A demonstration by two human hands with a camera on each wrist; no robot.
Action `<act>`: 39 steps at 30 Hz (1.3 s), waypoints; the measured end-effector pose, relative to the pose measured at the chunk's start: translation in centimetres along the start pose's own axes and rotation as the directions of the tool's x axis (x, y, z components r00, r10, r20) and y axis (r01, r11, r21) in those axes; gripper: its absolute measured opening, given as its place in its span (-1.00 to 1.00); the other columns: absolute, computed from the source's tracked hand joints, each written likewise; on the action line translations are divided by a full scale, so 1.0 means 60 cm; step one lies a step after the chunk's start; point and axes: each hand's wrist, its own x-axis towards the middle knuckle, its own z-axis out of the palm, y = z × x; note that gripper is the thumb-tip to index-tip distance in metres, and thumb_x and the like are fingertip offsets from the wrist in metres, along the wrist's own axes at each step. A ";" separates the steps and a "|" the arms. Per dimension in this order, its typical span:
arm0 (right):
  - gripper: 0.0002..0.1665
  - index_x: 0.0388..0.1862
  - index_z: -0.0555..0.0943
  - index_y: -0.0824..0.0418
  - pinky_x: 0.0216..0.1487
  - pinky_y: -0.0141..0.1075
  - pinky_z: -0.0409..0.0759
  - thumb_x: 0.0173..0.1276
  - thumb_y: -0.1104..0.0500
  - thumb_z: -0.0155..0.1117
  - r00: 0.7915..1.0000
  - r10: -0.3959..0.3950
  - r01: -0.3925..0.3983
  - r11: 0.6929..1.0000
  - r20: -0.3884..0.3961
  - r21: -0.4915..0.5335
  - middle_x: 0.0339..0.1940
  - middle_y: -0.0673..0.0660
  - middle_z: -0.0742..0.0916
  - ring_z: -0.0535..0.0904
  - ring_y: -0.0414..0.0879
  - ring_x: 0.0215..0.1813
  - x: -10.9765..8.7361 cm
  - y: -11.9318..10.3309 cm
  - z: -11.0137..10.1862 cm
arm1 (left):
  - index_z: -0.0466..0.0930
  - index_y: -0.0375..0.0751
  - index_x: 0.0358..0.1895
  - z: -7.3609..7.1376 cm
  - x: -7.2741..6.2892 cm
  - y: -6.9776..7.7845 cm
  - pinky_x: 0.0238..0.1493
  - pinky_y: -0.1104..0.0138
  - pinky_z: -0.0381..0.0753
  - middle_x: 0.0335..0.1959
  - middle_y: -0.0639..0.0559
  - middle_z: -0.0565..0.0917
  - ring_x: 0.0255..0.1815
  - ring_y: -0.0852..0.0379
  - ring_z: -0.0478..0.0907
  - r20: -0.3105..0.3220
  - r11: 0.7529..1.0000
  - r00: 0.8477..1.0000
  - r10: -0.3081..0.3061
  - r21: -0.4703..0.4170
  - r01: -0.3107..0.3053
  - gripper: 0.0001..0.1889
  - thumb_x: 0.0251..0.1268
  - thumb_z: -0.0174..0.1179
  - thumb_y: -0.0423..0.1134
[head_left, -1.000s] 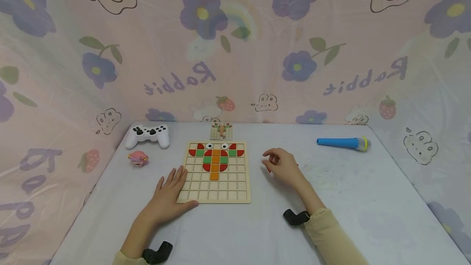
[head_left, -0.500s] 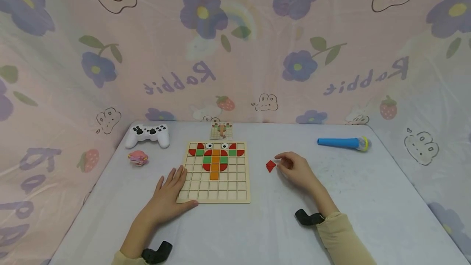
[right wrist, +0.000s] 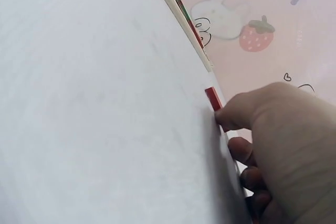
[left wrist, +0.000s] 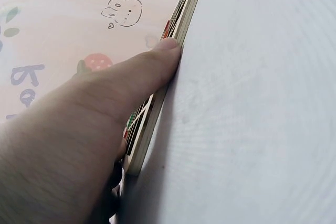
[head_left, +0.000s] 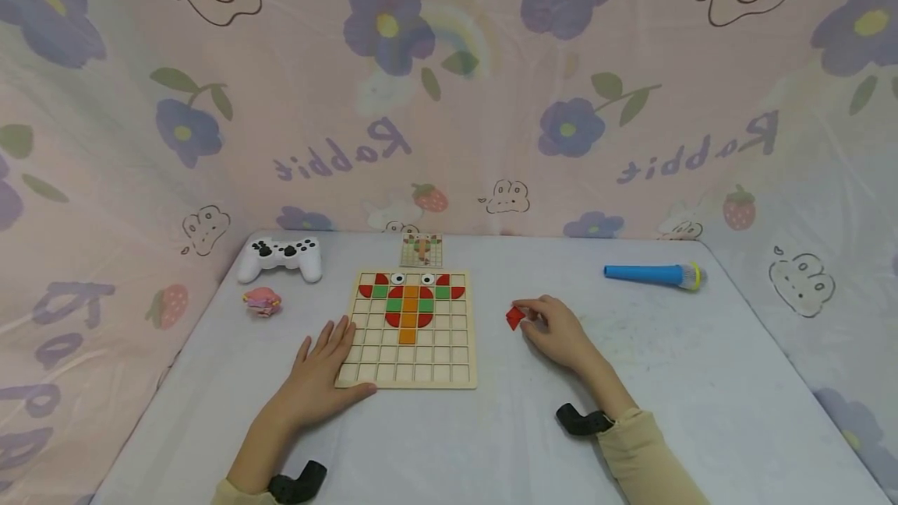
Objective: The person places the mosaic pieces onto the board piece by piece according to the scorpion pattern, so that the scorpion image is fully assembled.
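Note:
In the head view my left hand (head_left: 319,365) lies with straight, spread fingers along the left side of a wooden grid board (head_left: 449,349). Its thumb rests at the board's front edge, which the left wrist view shows close up. Red, green and orange tiles (head_left: 408,318) and two round eye pieces (head_left: 397,279) fill part of the grid. To the right of the board, my right hand (head_left: 557,333) pinches small red pieces (head_left: 514,318) between thumb and forefinger, low over the table. In the right wrist view the thumb presses against the red piece's (right wrist: 212,98) side.
A small pattern card (head_left: 422,250) lies behind the board. A white game controller (head_left: 281,258) and a small pink toy (head_left: 263,301) sit at the back left. At the back right lies a blue toy microphone (head_left: 648,275). A printed curtain (head_left: 449,154) hangs behind the white table.
My right hand first moved right, away from the red pieces, then came back left, and its thumb and forefinger closed on them. The left hand stays at the board.

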 end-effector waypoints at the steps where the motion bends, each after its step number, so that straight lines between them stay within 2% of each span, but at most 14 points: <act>1: -0.61 0.19 0.76 0.21 -0.22 -0.23 0.45 0.39 0.30 0.39 1.000 -0.002 0.002 1.000 0.001 -0.004 -0.30 -0.01 0.66 0.42 -0.14 -0.27 0.000 0.000 0.001 | 0.03 -0.35 0.70 0.000 0.000 0.000 0.62 -0.38 -0.27 0.75 -0.24 -0.02 0.76 -0.35 -0.16 0.001 1.000 1.000 -0.001 0.001 0.001 0.22 0.25 0.31 0.45; 7: -0.71 0.08 0.78 0.19 -0.24 -0.24 0.40 0.41 0.29 0.40 1.000 -0.004 0.004 1.000 -0.008 -0.021 -0.31 -0.02 0.64 0.39 -0.14 -0.29 0.001 0.001 0.003 | 0.02 -0.35 0.70 0.000 0.000 0.000 0.62 -0.38 -0.27 0.75 -0.24 -0.02 0.76 -0.35 -0.17 -0.001 1.000 1.000 -0.001 0.002 0.001 0.23 0.24 0.31 0.46; 14: -0.76 0.04 0.76 0.21 -0.21 -0.19 0.46 0.41 0.31 0.42 1.000 -0.014 0.013 0.999 -0.021 -0.034 -0.32 -0.01 0.64 0.44 -0.13 -0.26 0.000 -0.001 0.003 | 0.02 -0.34 0.70 0.001 0.000 -0.001 0.63 -0.38 -0.29 0.76 -0.23 -0.03 0.76 -0.35 -0.18 0.006 1.000 1.000 -0.003 -0.004 0.003 0.23 0.24 0.30 0.46; 22: -0.77 0.05 0.73 0.26 -0.10 -0.09 0.56 0.45 0.29 0.43 1.000 0.016 -0.016 0.999 0.009 -0.036 -0.28 0.02 0.66 0.53 -0.08 -0.18 0.000 -0.007 0.000 | 0.03 -0.34 0.70 -0.002 0.000 0.001 0.63 -0.37 -0.29 0.76 -0.23 -0.02 0.76 -0.34 -0.18 0.014 1.000 1.000 -0.004 -0.002 0.004 0.22 0.24 0.31 0.46; 27: -0.76 0.04 0.72 0.29 -0.12 -0.13 0.56 0.44 0.27 0.45 1.000 0.011 -0.011 1.000 0.022 -0.019 -0.25 0.05 0.67 0.54 -0.09 -0.19 0.002 -0.014 -0.011 | 0.03 -0.35 0.70 -0.003 -0.001 0.003 0.62 -0.38 -0.28 0.75 -0.23 -0.02 0.76 -0.35 -0.18 0.014 1.000 1.000 -0.007 -0.005 0.007 0.22 0.24 0.31 0.45; 33: -0.75 0.04 0.72 0.25 -0.10 -0.15 0.58 0.45 0.20 0.47 0.998 0.045 -0.045 0.999 0.048 -0.008 -0.22 0.05 0.68 0.53 -0.11 -0.18 0.007 -0.028 -0.023 | 0.03 -0.34 0.70 0.000 -0.001 0.001 0.63 -0.38 -0.28 0.76 -0.23 -0.03 0.76 -0.34 -0.18 0.003 1.000 1.000 -0.009 -0.003 0.009 0.23 0.24 0.31 0.46; 39: -0.76 0.05 0.72 0.26 -0.12 -0.17 0.56 0.44 0.25 0.46 0.996 0.051 -0.053 0.998 0.077 0.024 -0.23 0.05 0.66 0.51 -0.07 -0.18 0.012 -0.048 -0.025 | 0.02 -0.33 0.71 0.000 -0.001 -0.001 0.63 -0.37 -0.26 0.75 -0.23 -0.02 0.76 -0.34 -0.16 0.000 1.000 1.000 -0.003 -0.001 0.003 0.23 0.25 0.30 0.47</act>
